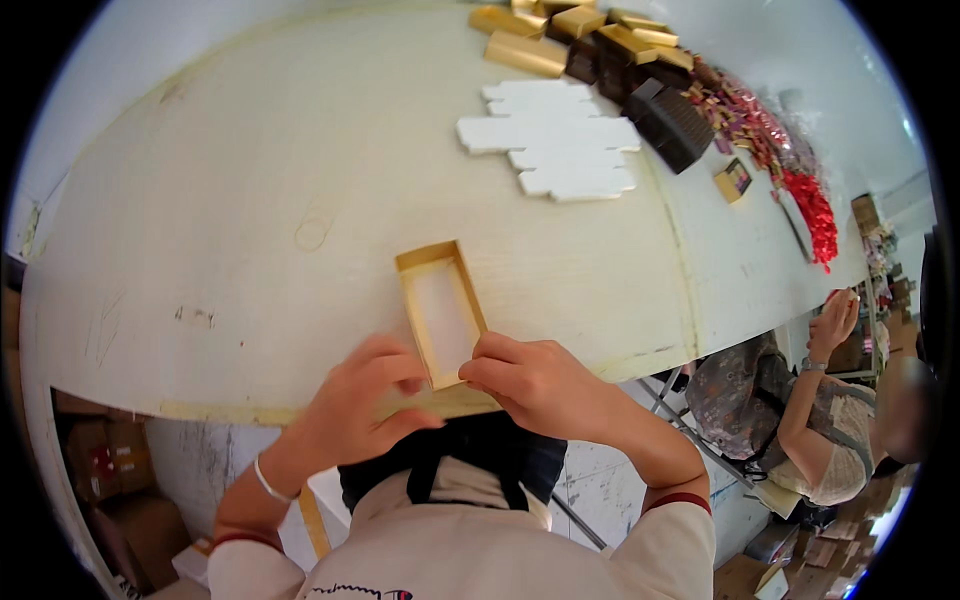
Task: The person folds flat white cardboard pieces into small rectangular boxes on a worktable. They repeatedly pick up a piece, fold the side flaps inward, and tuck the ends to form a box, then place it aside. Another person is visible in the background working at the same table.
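Both hands pinch a shallow gold tray (441, 310), white-lined, open-topped.

Head-worn fisheye, downward over table (250, 200)

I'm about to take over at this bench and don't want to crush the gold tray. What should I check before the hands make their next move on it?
1. Gold tray lies flat on the white table, open side up: ok.
2. Both hands on its near end, left hand and right hand: ok.
3. Grip of the fingertips on the near wall: cannot tell, the fingers hide it.
4. Tray's far end free of other things: ok, bare table around it.
5. White flat blanks and dark boxes stand well apart from the tray: ok.
6. The seated person's hand at the right is off the table: ok.
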Available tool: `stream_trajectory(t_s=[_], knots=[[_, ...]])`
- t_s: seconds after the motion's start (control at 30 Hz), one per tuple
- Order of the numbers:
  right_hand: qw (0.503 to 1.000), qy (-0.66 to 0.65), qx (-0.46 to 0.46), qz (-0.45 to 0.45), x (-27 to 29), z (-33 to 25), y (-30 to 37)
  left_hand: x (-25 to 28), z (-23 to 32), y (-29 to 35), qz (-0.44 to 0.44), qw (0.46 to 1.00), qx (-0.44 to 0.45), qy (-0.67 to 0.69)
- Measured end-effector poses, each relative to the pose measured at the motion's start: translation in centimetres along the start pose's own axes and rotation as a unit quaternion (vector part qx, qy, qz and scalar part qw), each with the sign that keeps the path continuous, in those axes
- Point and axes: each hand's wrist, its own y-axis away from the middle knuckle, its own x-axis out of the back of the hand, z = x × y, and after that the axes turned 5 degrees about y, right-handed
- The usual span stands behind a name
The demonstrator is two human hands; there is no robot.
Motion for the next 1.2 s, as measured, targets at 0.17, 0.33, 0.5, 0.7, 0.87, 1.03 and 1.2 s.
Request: stream_trajectory(t_s=[0.17,0.33,0.5,0.7,0.87,1.03,1.2], knots=[[0.952,0.238,-0.039,0.188,8.7,6.5,-3.6,-0.2,-1.9,3.1,0.139,0.99,0.027,-0.018],[0.878,0.4,-0.145,0.218,20.1,15.0,-6.7,-0.7,-1.7,2.0,0.105,0.992,0.031,-0.064],[0.953,0.29,-0.088,0.02,8.8,15.5,-4.6,-0.6,-1.4,2.3,0.094,0.99,0.034,-0.102],[0.978,0.161,-0.098,0.089,6.5,15.1,-2.5,-0.7,-1.6,2.2,0.083,0.991,0.036,-0.099],[0.984,0.139,-0.11,0.031,8.1,14.7,-2.5,-0.6,-1.5,2.3,0.079,0.992,0.044,-0.084],[0.982,0.031,-0.184,-0.012,10.1,14.9,-2.7,-0.6,-1.5,2.1,0.064,0.992,0.01,-0.105],[0.98,0.08,-0.155,0.099,9.5,14.1,-2.8,-0.5,-1.7,2.2,0.061,0.992,0.013,-0.111]])
